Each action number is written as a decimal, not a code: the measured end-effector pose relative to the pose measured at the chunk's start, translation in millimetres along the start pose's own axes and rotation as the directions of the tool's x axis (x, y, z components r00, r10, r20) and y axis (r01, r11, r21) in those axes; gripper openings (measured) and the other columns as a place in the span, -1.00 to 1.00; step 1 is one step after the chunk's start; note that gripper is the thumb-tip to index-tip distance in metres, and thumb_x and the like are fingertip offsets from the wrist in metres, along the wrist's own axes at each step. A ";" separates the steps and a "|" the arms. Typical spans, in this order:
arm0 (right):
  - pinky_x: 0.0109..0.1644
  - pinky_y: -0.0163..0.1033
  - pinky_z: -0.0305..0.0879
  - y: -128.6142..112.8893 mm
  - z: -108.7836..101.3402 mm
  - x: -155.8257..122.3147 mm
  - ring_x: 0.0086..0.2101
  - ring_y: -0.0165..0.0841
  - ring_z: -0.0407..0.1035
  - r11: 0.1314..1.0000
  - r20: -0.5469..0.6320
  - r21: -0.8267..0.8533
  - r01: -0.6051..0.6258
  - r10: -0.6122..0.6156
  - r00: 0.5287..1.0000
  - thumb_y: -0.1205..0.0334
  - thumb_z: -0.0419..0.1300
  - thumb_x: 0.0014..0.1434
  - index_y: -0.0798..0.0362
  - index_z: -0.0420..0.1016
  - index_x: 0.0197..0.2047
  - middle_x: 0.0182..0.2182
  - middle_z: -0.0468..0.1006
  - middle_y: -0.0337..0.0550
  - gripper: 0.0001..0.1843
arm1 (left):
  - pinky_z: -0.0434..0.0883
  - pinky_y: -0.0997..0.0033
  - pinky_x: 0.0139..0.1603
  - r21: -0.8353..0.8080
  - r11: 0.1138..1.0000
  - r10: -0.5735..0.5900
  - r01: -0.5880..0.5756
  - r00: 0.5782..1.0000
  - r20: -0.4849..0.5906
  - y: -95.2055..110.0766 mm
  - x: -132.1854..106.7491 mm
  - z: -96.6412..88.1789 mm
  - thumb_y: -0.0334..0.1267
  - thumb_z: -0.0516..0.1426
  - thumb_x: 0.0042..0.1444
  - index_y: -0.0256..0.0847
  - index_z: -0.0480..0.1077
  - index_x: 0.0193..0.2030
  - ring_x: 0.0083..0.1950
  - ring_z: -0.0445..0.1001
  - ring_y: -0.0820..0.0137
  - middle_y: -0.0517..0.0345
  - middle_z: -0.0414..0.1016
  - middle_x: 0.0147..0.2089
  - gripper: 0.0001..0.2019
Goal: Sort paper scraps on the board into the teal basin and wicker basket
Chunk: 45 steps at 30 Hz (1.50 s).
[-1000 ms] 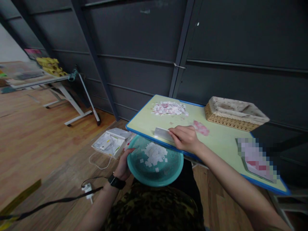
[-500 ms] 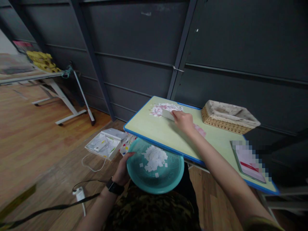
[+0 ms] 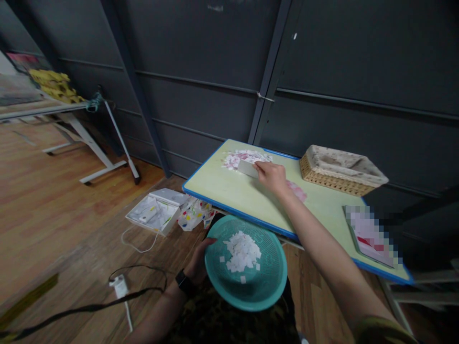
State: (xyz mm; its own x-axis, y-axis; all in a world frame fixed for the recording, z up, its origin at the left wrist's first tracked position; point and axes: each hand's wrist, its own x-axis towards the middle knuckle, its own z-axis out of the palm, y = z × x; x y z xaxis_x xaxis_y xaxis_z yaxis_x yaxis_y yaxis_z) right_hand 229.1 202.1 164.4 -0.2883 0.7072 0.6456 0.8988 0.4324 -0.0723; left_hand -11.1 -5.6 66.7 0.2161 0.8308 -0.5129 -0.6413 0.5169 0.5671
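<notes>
basin (image 3: 271,282) has shifted right, left grip (image 3: 198,259) clasping rim (image 3: 247,307), right grip (image 3: 271,177) pinching card (image 3: 247,168), tablet screen (image 3: 371,234) pixelated.

Tabletop (image 3: 218,185): pale yellow, blue-edged
Far left: heap of white and pink flakes (image 3: 244,155)
Middle: pinkish patch (image 3: 298,192)
Far right: cloth-lined wicker basket (image 3: 332,181)
Near right: tablet-like slab (image 3: 371,239), partly pixelated
</notes>
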 end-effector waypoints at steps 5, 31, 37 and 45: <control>-0.22 -0.29 0.21 -3.0 0.7 4.1 -0.26 -0.29 0.46 1.000 -0.027 0.018 -0.006 0.006 1.000 0.12 -0.04 0.25 0.06 0.55 -0.17 -0.24 0.60 -0.05 -0.64 | 0.44 0.16 -0.11 0.007 1.000 0.001 -0.001 0.998 0.067 6.6 -16.0 -12.6 -0.16 0.09 0.14 -0.10 0.36 0.00 -0.03 0.41 0.26 0.01 0.41 0.05 -0.71; -0.32 -0.30 0.12 -13.8 -16.4 -8.2 -0.35 -0.32 0.44 1.000 0.033 -0.027 0.017 -0.016 0.999 0.15 -0.03 0.23 0.04 0.56 -0.21 -0.35 0.60 -0.11 -0.66 | 0.44 0.37 -0.47 0.027 0.993 0.121 -0.118 0.981 -0.154 41.2 20.8 -2.2 -0.35 0.17 -0.06 -0.28 0.43 -0.40 -0.57 0.44 0.38 0.17 0.49 -0.59 -0.94; -0.35 -0.31 0.10 -26.0 -21.3 -10.8 -0.40 -0.36 0.43 0.998 -0.025 -0.010 0.058 -0.059 0.998 0.14 -0.06 0.25 0.05 0.56 -0.22 -0.38 0.60 -0.09 -0.63 | 0.41 0.40 -0.53 0.057 0.982 0.189 -0.181 0.964 -0.186 49.6 15.2 2.1 -0.36 0.15 -0.06 -0.32 0.43 -0.39 -0.59 0.43 0.39 0.15 0.51 -0.57 -0.92; -0.42 -0.33 0.12 -44.2 -22.4 -25.4 -0.45 -0.41 0.44 0.967 0.038 0.018 0.255 -0.255 0.966 0.24 -0.04 0.24 0.03 0.55 -0.22 -0.44 0.60 -0.18 -0.68 | 0.42 0.44 -0.48 -0.006 0.984 0.177 -0.180 0.970 -0.167 55.2 11.8 5.2 -0.36 0.15 -0.08 -0.34 0.43 -0.45 -0.57 0.43 0.43 0.15 0.50 -0.57 -0.92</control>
State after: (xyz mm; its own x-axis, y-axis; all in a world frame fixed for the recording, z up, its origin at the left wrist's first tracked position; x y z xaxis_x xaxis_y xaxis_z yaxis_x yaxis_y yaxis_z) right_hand 204.0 152.5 168.3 -0.5206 0.5940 0.6133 0.7895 0.6084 0.0808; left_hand -40.1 33.8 95.3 -0.0265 0.8628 -0.5048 -0.6740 0.3575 0.6465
